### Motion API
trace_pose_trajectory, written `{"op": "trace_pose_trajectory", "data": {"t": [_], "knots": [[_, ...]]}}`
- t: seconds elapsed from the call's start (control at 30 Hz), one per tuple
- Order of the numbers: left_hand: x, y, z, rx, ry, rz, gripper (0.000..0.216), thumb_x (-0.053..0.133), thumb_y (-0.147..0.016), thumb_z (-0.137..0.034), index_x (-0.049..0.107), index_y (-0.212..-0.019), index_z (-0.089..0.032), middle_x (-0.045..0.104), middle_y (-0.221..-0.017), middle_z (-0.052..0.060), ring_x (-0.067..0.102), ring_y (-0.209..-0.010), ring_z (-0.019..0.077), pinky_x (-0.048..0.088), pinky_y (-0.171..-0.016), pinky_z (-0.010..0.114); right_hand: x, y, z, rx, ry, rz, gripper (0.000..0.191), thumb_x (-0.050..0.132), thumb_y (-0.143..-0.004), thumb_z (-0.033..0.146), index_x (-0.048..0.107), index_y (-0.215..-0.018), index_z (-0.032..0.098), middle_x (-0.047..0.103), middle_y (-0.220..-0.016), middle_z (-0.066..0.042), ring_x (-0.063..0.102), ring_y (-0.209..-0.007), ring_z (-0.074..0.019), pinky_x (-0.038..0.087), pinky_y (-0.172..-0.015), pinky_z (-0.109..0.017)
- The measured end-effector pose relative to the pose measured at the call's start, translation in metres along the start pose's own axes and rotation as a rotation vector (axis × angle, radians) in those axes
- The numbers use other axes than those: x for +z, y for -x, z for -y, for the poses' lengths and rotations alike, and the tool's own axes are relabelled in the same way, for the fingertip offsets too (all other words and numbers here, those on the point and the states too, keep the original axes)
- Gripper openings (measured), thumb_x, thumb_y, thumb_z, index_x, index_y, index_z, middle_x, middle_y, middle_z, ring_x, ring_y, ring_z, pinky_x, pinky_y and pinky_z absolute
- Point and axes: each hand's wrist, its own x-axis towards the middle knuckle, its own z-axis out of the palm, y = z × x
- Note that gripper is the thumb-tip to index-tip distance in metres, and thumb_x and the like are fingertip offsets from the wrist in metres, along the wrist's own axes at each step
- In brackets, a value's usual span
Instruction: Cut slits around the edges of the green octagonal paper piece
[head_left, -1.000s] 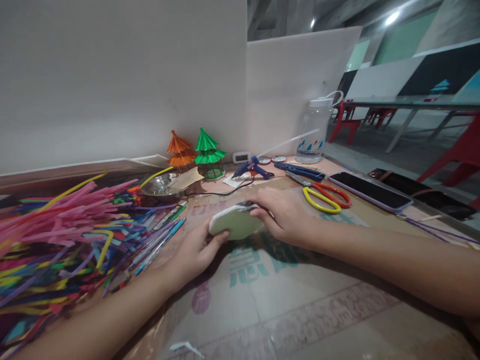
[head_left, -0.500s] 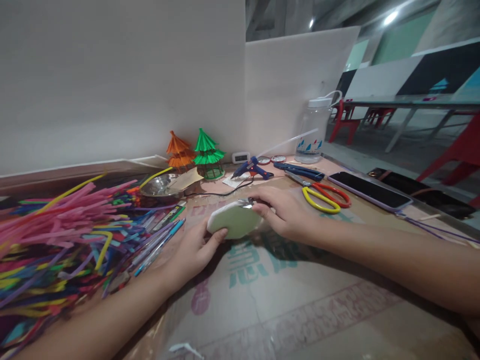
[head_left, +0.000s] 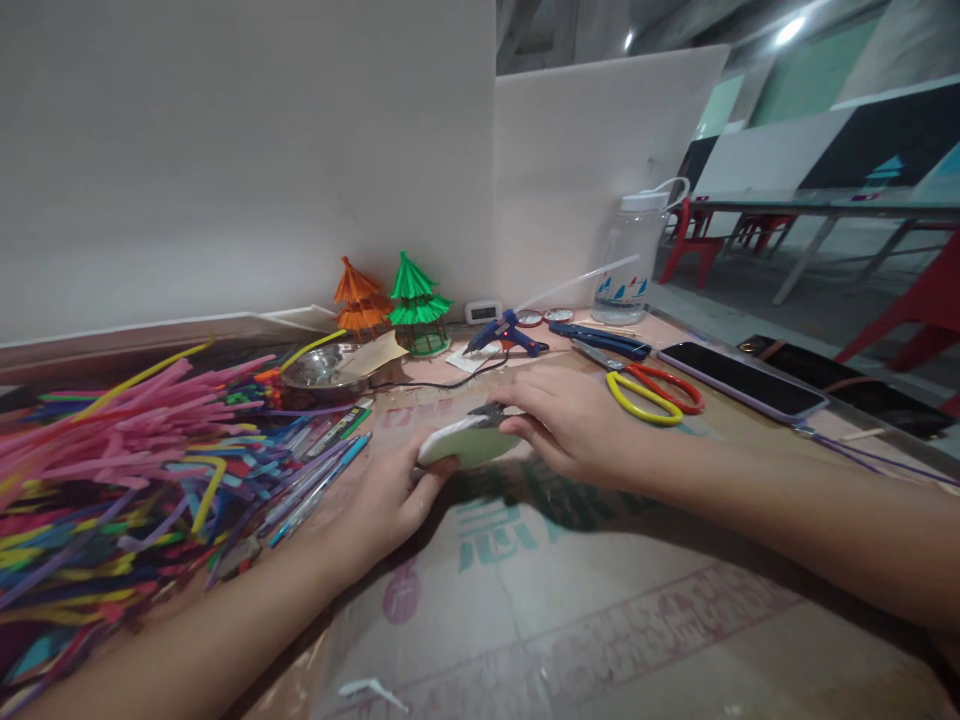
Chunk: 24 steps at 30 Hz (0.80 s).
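My left hand point(head_left: 394, 490) grips the left edge of a pale green, flat round piece point(head_left: 478, 450) with a thick white rim, thumb on the near face. The piece is held tilted above the tabletop. My right hand point(head_left: 559, 415) is closed around a small dark pointed metal tool point(head_left: 487, 410); its tip lies over the top rim of the piece. Most of that tool is hidden by the fingers, so its kind cannot be made out.
Pipe cleaners point(head_left: 142, 430) heap on the left beside pens point(head_left: 322, 490) and a metal bowl point(head_left: 319, 368). Behind stand orange point(head_left: 360, 295) and green point(head_left: 416, 300) pagoda models, a glue gun point(head_left: 506, 333) and a bottle point(head_left: 626, 260). Scissors point(head_left: 645, 395) and a phone point(head_left: 742, 380) lie right.
The round piece has tipped so its green face shows less and its white rim more. The tool's tip now points left over the rim. Both hands keep their hold.
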Motion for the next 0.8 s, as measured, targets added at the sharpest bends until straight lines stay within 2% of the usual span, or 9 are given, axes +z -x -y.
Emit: {"op": "trace_pose_trajectory", "data": {"t": [0.3,0.37,0.5,0.6,0.7,0.8], "knots": [[0.003,0.0,0.003,-0.03,0.067,-0.014,0.033,0.053,-0.093,-0.036,0.066,-0.117,-0.017,0.075,-0.11,0.009,0.068,-0.101,0.0256,0.055,-0.091,0.036,0.002,0.0,-0.005,-0.037,0.062,-0.04,0.03,0.043,-0.104,0.03,0.068,-0.103,0.014,0.073,-0.089,-0.01,0.065,-0.085,-0.0223,0.046,-0.078,-0.034],[0.006,0.001,0.007,-0.047,0.088,-0.056,0.035,0.057,-0.091,-0.037,0.065,-0.119,-0.017,0.074,-0.111,0.01,0.067,-0.103,0.0257,0.055,-0.092,0.036,0.002,0.0,-0.007,0.039,-0.007,-0.024,0.031,0.042,-0.104,0.03,0.069,-0.103,0.015,0.073,-0.091,-0.01,0.065,-0.086,-0.0226,0.046,-0.078,-0.034],[0.009,0.0,0.014,-0.115,0.161,-0.118,0.04,0.065,-0.087,-0.039,0.063,-0.122,-0.019,0.072,-0.112,0.009,0.067,-0.101,0.0237,0.055,-0.087,0.034,0.007,0.001,-0.01,0.365,-0.266,-0.078,0.031,0.041,-0.103,0.034,0.066,-0.107,0.017,0.073,-0.103,-0.01,0.065,-0.094,-0.0232,0.047,-0.079,-0.034],[0.009,-0.003,0.014,-0.147,0.234,-0.11,0.039,0.067,-0.085,-0.039,0.065,-0.118,-0.018,0.072,-0.111,0.008,0.068,-0.097,0.0227,0.056,-0.084,0.033,0.018,0.001,-0.01,0.563,-0.523,-0.056,0.031,0.049,-0.097,0.041,0.063,-0.111,0.017,0.067,-0.087,-0.005,0.06,-0.078,-0.0196,0.045,-0.068,-0.03],[0.007,-0.004,0.012,-0.183,0.279,-0.094,0.037,0.068,-0.084,-0.042,0.068,-0.111,-0.018,0.073,-0.103,0.007,0.068,-0.09,0.0224,0.056,-0.078,0.031,0.03,0.002,-0.008,0.655,-0.688,0.014,0.022,0.059,-0.088,0.039,0.061,-0.095,0.018,0.051,-0.068,0.003,0.047,-0.062,-0.0143,0.037,-0.058,-0.026],[0.006,-0.004,0.013,-0.243,0.342,-0.075,0.042,0.066,-0.085,-0.049,0.067,-0.114,-0.018,0.073,-0.098,0.006,0.068,-0.083,0.0222,0.055,-0.069,0.03,0.036,0.004,-0.003,0.663,-0.774,0.031,0.017,0.058,-0.087,0.034,0.054,-0.078,0.02,0.046,-0.067,0.004,0.043,-0.062,-0.0126,0.035,-0.058,-0.026]]}}
